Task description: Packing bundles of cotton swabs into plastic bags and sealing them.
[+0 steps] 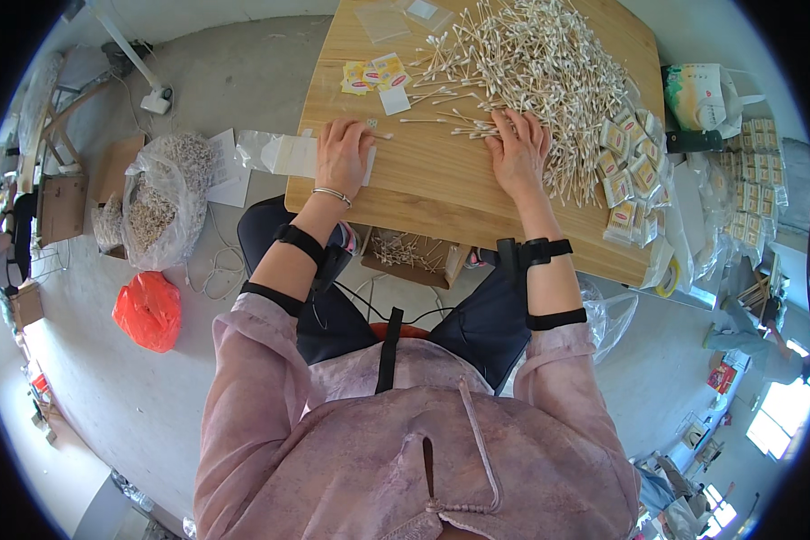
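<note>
At the near left of the wooden table (423, 193), my left hand (340, 162) rests palm down with its fingers curled. A cotton swab (383, 136) sticks out by its thumb and index finger. Beneath and beside this hand lies a white strip with clear plastic (292, 157). My right hand (518, 157) is palm down at the near left edge of a large heap of cotton swabs (549, 67). Its fingers are slightly apart and touch some of the swabs; what lies under the palm is hidden.
Yellow-and-white cards (373, 72) lie at the table's left. Filled packets (637, 166) are piled at its right edge near a tape roll (668, 279). An open box of swabs (409, 255) sits below the front edge. Leftward on the floor are a clear sack (166, 198) and red bag (148, 310).
</note>
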A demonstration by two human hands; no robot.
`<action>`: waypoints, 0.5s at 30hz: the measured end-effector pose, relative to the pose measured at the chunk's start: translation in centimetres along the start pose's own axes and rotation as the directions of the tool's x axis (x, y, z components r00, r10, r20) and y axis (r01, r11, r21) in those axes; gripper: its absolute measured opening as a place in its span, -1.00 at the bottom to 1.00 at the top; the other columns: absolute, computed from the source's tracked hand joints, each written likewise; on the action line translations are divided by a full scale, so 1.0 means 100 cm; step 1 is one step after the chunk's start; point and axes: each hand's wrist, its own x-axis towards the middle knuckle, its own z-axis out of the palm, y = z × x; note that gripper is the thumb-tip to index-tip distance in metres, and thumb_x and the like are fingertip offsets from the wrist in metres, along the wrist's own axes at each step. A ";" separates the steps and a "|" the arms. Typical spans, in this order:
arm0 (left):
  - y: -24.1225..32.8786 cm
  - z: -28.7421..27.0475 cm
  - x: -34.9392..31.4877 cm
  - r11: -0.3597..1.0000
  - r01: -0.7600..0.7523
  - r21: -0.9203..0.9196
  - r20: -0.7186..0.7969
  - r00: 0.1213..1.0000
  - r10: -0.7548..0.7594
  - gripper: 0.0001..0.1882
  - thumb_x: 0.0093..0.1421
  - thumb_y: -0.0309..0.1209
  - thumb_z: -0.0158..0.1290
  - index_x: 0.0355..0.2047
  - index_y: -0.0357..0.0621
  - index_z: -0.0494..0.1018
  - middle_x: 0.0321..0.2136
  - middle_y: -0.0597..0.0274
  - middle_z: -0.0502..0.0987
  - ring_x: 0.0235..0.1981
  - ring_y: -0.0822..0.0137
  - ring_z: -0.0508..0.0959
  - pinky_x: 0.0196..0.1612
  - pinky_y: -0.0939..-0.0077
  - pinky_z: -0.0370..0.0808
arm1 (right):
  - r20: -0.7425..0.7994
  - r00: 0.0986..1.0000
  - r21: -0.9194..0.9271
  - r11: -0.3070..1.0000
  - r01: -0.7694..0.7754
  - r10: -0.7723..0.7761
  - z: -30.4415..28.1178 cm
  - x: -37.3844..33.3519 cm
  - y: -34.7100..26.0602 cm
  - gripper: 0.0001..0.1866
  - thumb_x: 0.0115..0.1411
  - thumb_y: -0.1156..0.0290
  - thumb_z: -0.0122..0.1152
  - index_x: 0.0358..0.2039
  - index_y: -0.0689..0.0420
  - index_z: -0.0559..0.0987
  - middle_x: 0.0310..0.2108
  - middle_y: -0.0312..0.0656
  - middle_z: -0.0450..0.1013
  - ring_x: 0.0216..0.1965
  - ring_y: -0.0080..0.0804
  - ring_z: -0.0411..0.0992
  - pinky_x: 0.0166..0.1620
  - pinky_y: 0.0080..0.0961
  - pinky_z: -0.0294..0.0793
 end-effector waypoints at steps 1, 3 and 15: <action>0.001 -0.001 0.000 1.000 0.000 0.001 0.001 1.000 0.000 -0.85 0.06 -0.44 0.09 -0.31 -0.10 0.47 -0.22 0.17 0.44 -0.10 0.06 0.38 -0.02 0.22 0.33 | 0.002 1.000 0.016 1.000 -0.014 0.014 0.001 0.002 0.002 -0.56 0.15 0.24 0.14 0.07 -0.11 0.41 0.12 -0.29 0.21 0.25 -0.21 -0.03 0.28 -0.01 -0.19; 0.003 -0.004 -0.003 0.997 -0.074 -0.033 0.047 0.996 0.075 -0.91 0.06 -0.43 0.10 -0.39 -0.10 0.48 -0.27 0.17 0.44 -0.15 0.08 0.40 -0.07 0.25 0.36 | -0.015 1.000 0.055 0.998 -0.018 0.019 0.004 0.002 0.002 -0.63 0.14 0.24 0.16 -0.01 -0.18 0.48 0.11 -0.32 0.23 0.25 -0.21 -0.03 0.27 0.04 -0.20; 0.024 -0.007 -0.022 0.960 -0.257 -0.112 0.077 0.961 0.266 -0.87 0.02 -0.45 0.17 -0.40 -0.08 0.45 -0.26 0.23 0.44 -0.16 0.12 0.43 -0.09 0.25 0.40 | -0.108 0.992 0.157 0.984 0.086 -0.069 0.011 0.056 -0.067 -0.84 0.10 0.23 0.19 -0.28 -0.22 0.62 -0.15 -0.46 0.44 0.12 -0.29 0.16 0.25 0.08 -0.30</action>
